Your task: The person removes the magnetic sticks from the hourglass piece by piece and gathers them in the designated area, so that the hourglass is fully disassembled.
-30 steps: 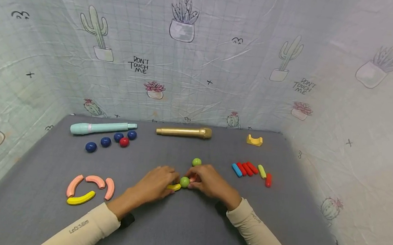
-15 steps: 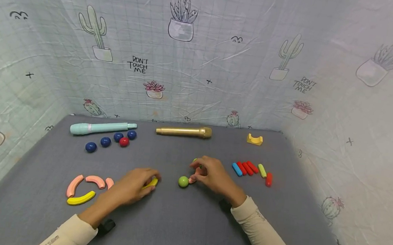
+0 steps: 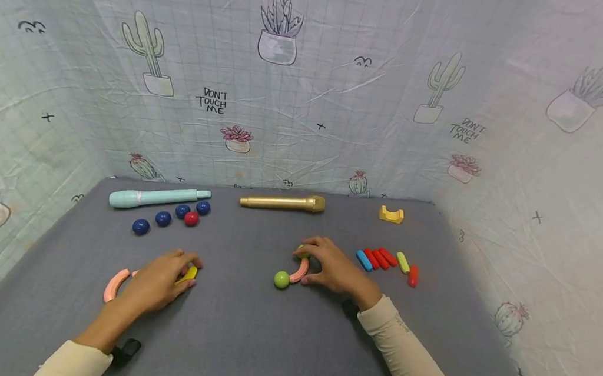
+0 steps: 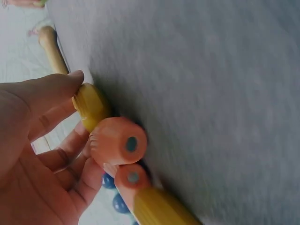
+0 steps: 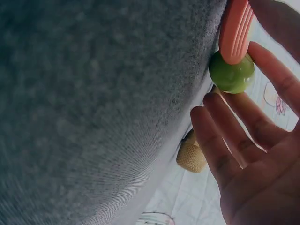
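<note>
My left hand (image 3: 153, 282) pinches a yellow curved piece (image 3: 188, 273) between thumb and fingers, low at the left. In the left wrist view, two pink curved pieces (image 4: 115, 140) with dark holes in their ends overlap it, and another yellow curved piece (image 4: 161, 208) lies beyond them. My right hand (image 3: 335, 267) is spread beside a pink curved piece (image 3: 302, 270) with a green ball (image 3: 281, 279) at its near end. Its index finger touches the green ball (image 5: 232, 77) at the far end; the other fingers extend past it.
Along the back lie a mint microphone-shaped piece (image 3: 157, 198), a gold one (image 3: 281, 202) and a yellow cradle-shaped block (image 3: 391, 214). Several blue balls (image 3: 141, 227) and a red ball (image 3: 191, 219) sit at the left. Short red pieces (image 3: 380, 259) and a blue one (image 3: 364, 260) lie right.
My left hand has pulled the yellow curved piece away from the green ball and carried it left to the pink pieces. My right hand has shifted up to the far green ball, its fingers spreading.
</note>
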`<move>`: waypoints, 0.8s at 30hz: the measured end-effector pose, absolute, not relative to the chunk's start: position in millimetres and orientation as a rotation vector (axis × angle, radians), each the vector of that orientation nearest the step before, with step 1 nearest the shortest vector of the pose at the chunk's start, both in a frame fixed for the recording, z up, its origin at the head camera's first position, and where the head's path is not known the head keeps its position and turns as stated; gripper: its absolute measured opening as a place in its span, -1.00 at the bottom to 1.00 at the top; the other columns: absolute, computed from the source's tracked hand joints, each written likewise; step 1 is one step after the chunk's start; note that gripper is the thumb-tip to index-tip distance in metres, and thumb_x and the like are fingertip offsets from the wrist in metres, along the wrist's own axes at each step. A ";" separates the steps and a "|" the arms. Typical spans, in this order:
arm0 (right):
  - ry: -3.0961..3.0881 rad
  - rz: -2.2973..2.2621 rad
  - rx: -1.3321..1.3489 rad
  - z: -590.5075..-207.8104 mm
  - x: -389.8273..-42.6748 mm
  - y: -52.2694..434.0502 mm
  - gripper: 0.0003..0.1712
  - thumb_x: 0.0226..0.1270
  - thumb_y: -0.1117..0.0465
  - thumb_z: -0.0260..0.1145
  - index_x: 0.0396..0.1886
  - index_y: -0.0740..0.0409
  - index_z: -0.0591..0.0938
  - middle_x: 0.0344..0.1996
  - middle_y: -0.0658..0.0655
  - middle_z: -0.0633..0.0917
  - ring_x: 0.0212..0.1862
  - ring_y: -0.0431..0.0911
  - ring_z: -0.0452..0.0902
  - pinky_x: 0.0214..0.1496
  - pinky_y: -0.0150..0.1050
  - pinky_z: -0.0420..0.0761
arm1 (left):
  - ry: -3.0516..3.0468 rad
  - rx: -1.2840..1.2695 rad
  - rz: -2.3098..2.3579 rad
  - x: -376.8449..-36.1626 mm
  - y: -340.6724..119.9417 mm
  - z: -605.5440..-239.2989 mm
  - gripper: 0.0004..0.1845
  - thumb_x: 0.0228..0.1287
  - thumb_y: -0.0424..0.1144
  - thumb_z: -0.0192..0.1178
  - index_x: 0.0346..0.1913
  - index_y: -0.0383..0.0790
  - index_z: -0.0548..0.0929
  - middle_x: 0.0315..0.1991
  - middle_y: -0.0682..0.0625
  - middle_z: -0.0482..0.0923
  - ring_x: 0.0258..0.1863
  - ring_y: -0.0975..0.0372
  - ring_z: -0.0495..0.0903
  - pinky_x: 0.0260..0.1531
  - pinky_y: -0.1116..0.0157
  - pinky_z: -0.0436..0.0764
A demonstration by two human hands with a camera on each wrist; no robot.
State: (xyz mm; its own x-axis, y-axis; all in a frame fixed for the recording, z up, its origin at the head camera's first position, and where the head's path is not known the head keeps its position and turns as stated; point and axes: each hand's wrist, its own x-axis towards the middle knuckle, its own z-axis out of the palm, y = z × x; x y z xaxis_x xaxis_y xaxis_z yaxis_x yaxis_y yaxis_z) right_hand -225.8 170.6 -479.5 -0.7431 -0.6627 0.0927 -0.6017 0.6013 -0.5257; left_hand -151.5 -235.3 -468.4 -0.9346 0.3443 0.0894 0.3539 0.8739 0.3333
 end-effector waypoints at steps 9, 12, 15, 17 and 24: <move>2.742 -0.796 -1.031 -478.8 -221.2 166.5 -0.48 0.22 0.10 0.66 0.18 -0.02 0.74 0.12 0.06 0.60 0.18 -0.01 0.55 0.23 0.02 0.58 | -2.922 -0.574 -0.394 -150.9 -218.3 -451.1 -0.58 0.22 -0.16 0.58 0.12 -0.15 0.75 -0.17 -0.07 0.58 -0.19 0.10 0.53 -0.23 0.07 0.53; 2.745 -0.792 -1.039 -479.0 -219.8 165.3 -0.51 0.22 0.11 0.65 0.15 -0.02 0.74 0.09 0.05 0.61 0.15 -0.04 0.56 0.23 0.01 0.59 | -2.890 -0.672 -0.409 -150.6 -192.6 -446.9 -0.54 0.20 -0.13 0.60 0.14 -0.10 0.75 -0.09 -0.08 0.61 -0.12 0.09 0.57 -0.18 0.05 0.59; 2.744 -0.794 -1.054 -478.7 -217.9 163.4 -0.53 0.23 0.13 0.65 0.13 -0.01 0.75 0.07 0.04 0.61 0.12 -0.06 0.58 0.21 -0.02 0.61 | -2.893 -0.788 -0.436 -152.6 -164.2 -449.2 -0.50 0.19 -0.09 0.61 0.18 -0.06 0.73 -0.02 -0.05 0.61 -0.06 0.10 0.60 -0.12 0.04 0.63; 2.742 -0.789 -1.071 -478.6 -216.4 161.7 -0.55 0.23 0.14 0.65 0.11 -0.01 0.76 0.05 0.03 0.62 0.08 -0.08 0.58 0.17 -0.05 0.62 | -2.897 -0.875 -0.459 -154.9 -146.2 -453.4 -0.47 0.18 -0.08 0.62 0.20 -0.04 0.72 0.03 -0.05 0.62 -0.02 0.10 0.62 -0.09 0.03 0.66; 2.747 -0.748 -1.130 -477.6 -211.2 153.8 -0.61 0.25 0.12 0.64 0.07 -0.03 0.78 -0.03 0.00 0.64 -0.01 -0.12 0.59 0.06 -0.14 0.63 | -2.900 -1.094 -0.436 -163.9 -108.3 -468.9 -0.59 0.23 -0.14 0.59 0.11 0.00 0.73 -0.08 0.05 0.58 -0.15 0.21 0.55 -0.17 0.17 0.61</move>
